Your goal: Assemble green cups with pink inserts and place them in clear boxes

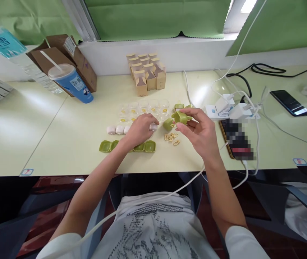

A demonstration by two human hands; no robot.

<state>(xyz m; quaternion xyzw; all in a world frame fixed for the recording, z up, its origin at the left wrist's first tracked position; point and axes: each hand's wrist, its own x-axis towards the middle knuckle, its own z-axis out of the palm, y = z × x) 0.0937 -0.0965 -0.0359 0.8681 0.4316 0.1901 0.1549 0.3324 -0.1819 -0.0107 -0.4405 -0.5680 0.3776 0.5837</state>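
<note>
My right hand pinches a small green plastic cup-shaped case, raised above the table. Between the fingers of my left hand is a small white rounded piece, at the end of a row of similar white pieces. Nearer to me runs a row of open green cases, partly hidden by my left forearm. Another green piece lies just left of the raised case, and more green pieces are behind it. Several small yellow rings lie below my right hand.
Clear plastic shells stand in rows behind my left hand, with small open cardboard boxes further back. A blue cup and a cardboard carton are at the left. A phone, chargers and cables lie at the right.
</note>
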